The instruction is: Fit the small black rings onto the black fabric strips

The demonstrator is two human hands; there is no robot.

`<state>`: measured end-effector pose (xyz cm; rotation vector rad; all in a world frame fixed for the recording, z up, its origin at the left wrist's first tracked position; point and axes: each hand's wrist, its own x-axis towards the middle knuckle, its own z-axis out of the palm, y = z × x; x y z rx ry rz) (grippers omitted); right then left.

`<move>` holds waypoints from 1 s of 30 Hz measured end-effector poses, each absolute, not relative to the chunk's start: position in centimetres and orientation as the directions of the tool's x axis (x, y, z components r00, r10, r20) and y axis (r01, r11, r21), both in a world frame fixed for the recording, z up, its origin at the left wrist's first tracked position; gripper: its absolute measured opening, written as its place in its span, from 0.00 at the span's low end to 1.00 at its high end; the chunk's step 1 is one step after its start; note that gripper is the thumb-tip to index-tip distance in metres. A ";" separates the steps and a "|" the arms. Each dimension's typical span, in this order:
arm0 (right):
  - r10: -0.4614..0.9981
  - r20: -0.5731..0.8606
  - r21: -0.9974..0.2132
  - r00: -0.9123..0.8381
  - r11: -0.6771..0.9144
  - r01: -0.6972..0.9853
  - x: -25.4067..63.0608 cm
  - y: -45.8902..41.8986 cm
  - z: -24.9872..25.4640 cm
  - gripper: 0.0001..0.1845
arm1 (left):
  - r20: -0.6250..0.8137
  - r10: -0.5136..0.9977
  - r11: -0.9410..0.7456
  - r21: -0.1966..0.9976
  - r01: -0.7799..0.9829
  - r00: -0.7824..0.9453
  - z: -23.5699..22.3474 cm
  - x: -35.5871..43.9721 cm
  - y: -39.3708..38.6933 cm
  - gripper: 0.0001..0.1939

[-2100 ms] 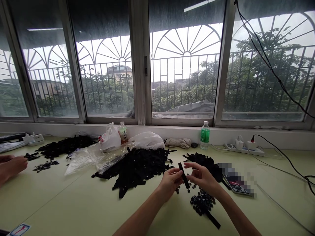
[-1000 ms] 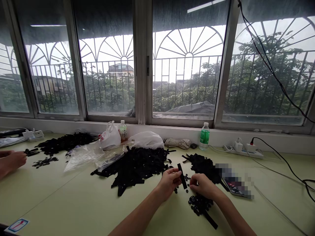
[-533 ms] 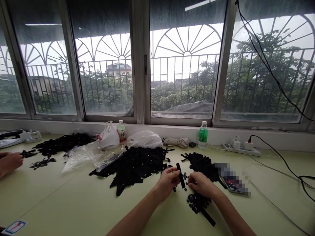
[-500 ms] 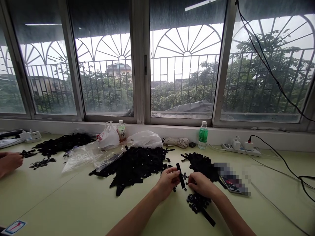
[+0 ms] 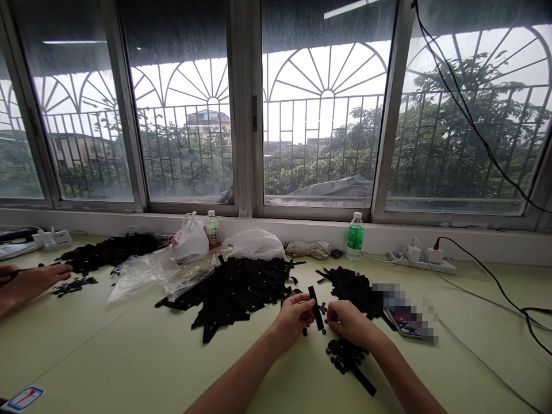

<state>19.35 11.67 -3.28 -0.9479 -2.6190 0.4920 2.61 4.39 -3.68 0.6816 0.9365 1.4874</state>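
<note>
Pinched upright between the thumb and fingers of my left hand (image 5: 293,317) is a short black fabric strip (image 5: 317,313). My right hand (image 5: 351,322) is close to the strip's right side, its fingers curled together; whatever is between the fingertips is hidden. A few small round black pieces (image 5: 323,308), like buttons, lie on the table around the strip. A denser pile of these round pieces (image 5: 340,355) sits below my right hand, and a loose black strip (image 5: 364,380) sticks out from it.
A large heap of black strips (image 5: 241,290) lies left of my hands, a smaller heap (image 5: 350,286) behind them. A phone (image 5: 405,325) rests at right. Bottles (image 5: 355,238), plastic bags and a power strip (image 5: 431,263) line the window. At far left, another person's hands (image 5: 32,284) work.
My right hand has shifted slightly left, nearer to the strip. My left hand stays put with the strip. At far left, the other person's hand has reached right over the small black pieces.
</note>
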 end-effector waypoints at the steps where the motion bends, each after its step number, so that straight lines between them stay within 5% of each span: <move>1: 0.653 0.176 -0.421 -0.736 0.726 0.544 19.3 11.7 -3.3 0.07 | -0.099 0.985 0.014 0.857 -0.514 -0.138 -3.7 2.6 4.4 0.19; 14: 0.665 0.310 -0.510 -0.679 0.719 0.472 19.1 11.7 -3.3 0.08 | -0.088 0.987 0.013 0.873 -0.488 -0.131 -4.1 2.4 4.6 0.18; 20: 0.744 0.352 -0.672 -0.568 0.623 0.399 18.7 11.5 -2.7 0.08 | -0.057 0.992 -0.002 0.891 -0.454 -0.115 -3.9 2.5 4.4 0.18; 30: 0.790 0.230 -0.912 -0.569 0.378 0.157 17.6 10.7 -2.9 0.14 | 0.004 0.996 -0.037 0.925 -0.379 -0.089 -4.2 2.5 4.3 0.19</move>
